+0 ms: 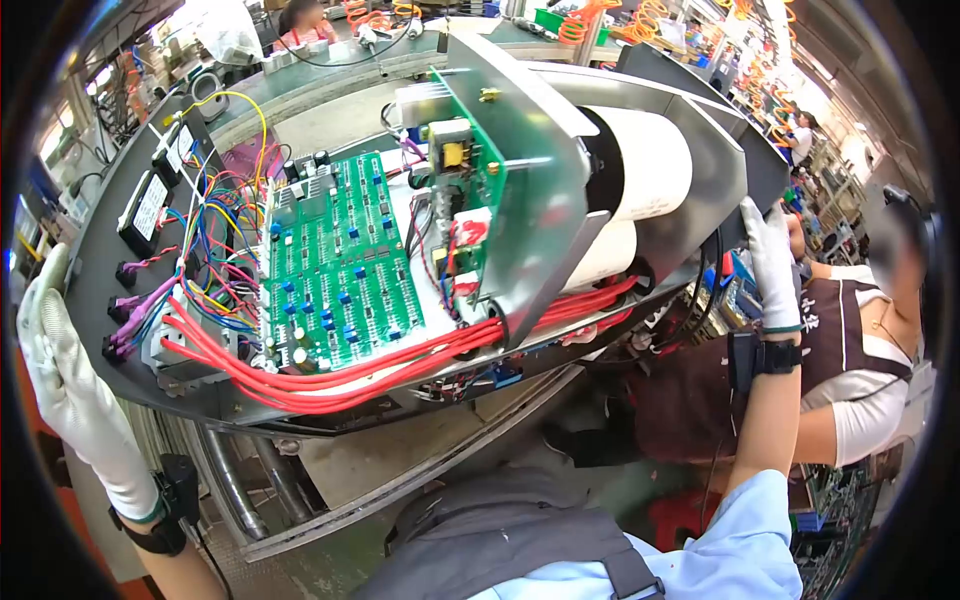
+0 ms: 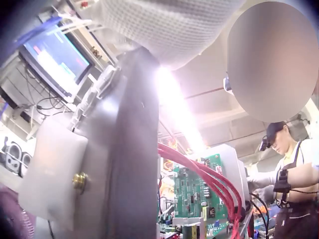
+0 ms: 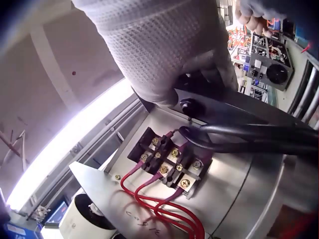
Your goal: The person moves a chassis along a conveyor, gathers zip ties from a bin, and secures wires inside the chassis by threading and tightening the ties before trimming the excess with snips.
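A dark metal chassis (image 1: 95,255) lies across the work surface with its electronics exposed. Inside it are a green circuit board (image 1: 345,255), thick red cables (image 1: 330,392) and two white cylinders (image 1: 650,165) behind an upright metal plate (image 1: 545,215). My gloved left hand (image 1: 75,385) lies along the chassis's left end, fingers extended against the outside. At the opposite end my gloved right hand (image 1: 770,260) grips the end panel's edge. The right wrist view shows that hand (image 3: 159,50) over the dark panel, above a terminal block (image 3: 169,159) with red wires (image 3: 164,204).
Another person (image 1: 860,340) in a dark apron sits close on the right. Metal rollers (image 1: 235,485) show below the chassis. Across the back runs a curved bench (image 1: 350,65), with coiled orange hoses (image 1: 575,25) above it. A monitor (image 2: 57,59) stands beyond the left end.
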### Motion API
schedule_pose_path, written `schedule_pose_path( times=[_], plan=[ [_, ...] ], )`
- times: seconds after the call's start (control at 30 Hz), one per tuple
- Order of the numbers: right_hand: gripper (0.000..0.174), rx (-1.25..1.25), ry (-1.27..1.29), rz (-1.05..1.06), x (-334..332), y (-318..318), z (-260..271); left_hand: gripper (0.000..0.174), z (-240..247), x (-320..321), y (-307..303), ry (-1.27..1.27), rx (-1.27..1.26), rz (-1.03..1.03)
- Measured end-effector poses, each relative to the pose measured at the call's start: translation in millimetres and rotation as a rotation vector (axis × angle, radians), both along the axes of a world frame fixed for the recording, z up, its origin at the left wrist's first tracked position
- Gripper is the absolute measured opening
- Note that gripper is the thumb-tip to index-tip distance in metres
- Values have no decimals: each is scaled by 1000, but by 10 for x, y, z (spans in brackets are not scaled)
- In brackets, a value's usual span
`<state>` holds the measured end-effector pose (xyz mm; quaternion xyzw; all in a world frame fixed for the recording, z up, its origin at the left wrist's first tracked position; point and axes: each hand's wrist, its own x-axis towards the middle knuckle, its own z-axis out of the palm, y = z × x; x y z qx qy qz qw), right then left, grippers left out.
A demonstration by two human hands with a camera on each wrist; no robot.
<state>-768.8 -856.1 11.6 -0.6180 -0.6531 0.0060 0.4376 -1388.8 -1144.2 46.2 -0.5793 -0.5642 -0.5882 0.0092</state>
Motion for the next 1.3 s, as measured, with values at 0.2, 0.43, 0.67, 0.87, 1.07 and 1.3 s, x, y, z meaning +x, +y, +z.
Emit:
schedule_pose_path(
  times=[0.2,0.43,0.67,0.87,1.07,1.3],
  plan=[
    [37,53,-56,95,-75,-34,-17,48,-92,-53,158,-38,283,130],
    [42,59,-28,158,-38,-197,-75,36,-23,-406,269,461,152,461],
    [20,22,98,208,-325,-1329,41,37,144,-526,331,600,-164,909],
    [29,52,136,186,-358,-1407,-63,36,43,-603,326,539,-46,744],
    [37,34,197,-26,-289,-1272,-343,26,-80,-603,532,332,373,419],
    [35,75,188,93,-796,-1900,-430,33,-50,-950,708,642,256,647]
  ],
)
